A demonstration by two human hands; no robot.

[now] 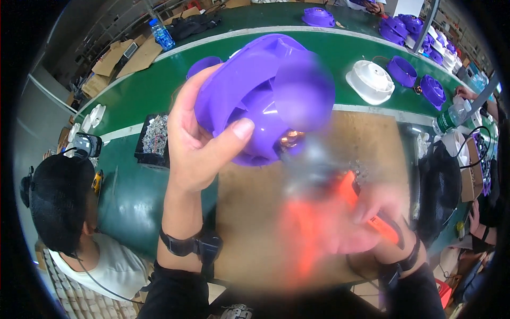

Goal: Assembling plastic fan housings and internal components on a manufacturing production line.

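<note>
My left hand [194, 133] grips a purple plastic housing [228, 90] with curved ribs and a rounded dome, raised above the work board. The thumb presses on its near face. A shiny copper-coloured part [291, 139] shows at the housing's lower side. Below it, my right hand [366, 223] is closed around orange-handled pliers [348, 187]. Their grey head points up toward the copper part, but a blurred patch hides whether it touches. The same blur covers part of the dome and the lower handle.
A brown board [249, 223] lies under my hands. A black tray [151, 154] of small metal parts stands left. White [370, 82] and purple housings [402, 72] sit on the green belt beyond. A bottle [451, 118] lies at right. A person in a black cap [61, 202] sits left.
</note>
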